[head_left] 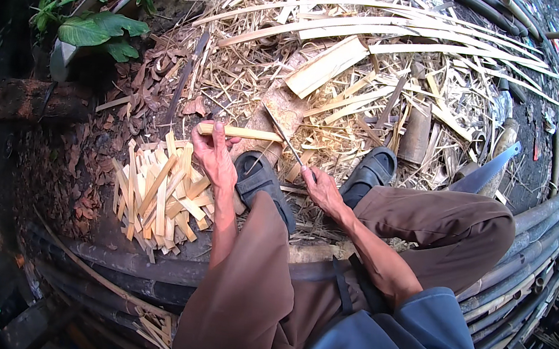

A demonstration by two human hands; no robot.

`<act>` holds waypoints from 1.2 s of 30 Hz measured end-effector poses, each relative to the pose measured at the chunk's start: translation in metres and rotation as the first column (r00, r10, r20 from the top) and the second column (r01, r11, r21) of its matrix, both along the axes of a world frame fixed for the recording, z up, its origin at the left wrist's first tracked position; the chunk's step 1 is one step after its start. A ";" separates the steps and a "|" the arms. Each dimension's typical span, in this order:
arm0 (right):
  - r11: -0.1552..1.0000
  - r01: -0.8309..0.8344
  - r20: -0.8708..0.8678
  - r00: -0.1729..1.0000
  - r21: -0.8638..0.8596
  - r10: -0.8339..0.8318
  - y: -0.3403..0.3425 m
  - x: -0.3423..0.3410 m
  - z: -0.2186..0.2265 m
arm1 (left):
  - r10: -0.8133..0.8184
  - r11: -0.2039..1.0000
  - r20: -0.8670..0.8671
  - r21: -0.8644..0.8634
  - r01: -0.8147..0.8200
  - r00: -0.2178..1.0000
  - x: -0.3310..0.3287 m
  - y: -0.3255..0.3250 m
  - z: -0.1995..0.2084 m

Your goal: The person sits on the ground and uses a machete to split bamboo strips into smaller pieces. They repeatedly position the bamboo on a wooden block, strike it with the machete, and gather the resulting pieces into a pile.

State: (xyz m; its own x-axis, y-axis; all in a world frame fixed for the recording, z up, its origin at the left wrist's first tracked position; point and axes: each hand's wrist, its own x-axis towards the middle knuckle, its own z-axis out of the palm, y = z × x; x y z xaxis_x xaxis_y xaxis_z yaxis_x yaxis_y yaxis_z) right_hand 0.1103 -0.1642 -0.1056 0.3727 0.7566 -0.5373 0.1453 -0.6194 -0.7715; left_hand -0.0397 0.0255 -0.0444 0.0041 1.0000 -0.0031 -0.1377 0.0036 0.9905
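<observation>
Holding a pale bamboo strip (248, 134) roughly level in the left hand (216, 158), with fingers clamped on its left end, and gripping a knife (293, 152) in the right hand (323, 192), with fingers wrapped around the handle and the blade slanting across the strip's right end. Sitting in dark sandals (372, 172) among shavings, with a heap of short strips (159, 196) lying just left of the left foot, a wide split piece (327, 67) resting beyond the knife, and a saw (485, 174) showing near the right knee.
</observation>
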 end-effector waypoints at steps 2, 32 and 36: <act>1.000 0.013 0.036 0.999 0.019 -0.014 -0.001 0.000 0.006 | 0.005 0.998 -0.008 -0.057 -0.006 1.000 0.002 0.001 0.003; 0.999 -0.011 0.181 0.984 0.053 0.001 0.007 -0.005 0.021 | -0.448 0.891 -0.153 0.010 0.455 0.881 -0.005 0.016 0.014; 0.998 0.030 0.155 0.987 0.053 -0.038 -0.008 -0.006 -0.003 | -0.322 0.947 -0.034 -0.007 0.321 0.946 0.011 0.013 0.004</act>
State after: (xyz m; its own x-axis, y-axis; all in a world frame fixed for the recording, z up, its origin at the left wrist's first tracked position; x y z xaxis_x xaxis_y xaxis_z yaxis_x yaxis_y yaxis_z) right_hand 0.1043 -0.1726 -0.1089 0.4750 0.7666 -0.4321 0.2462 -0.5872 -0.7711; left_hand -0.0287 0.0384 -0.0400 0.3252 0.9456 -0.0104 -0.0951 0.0437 0.9945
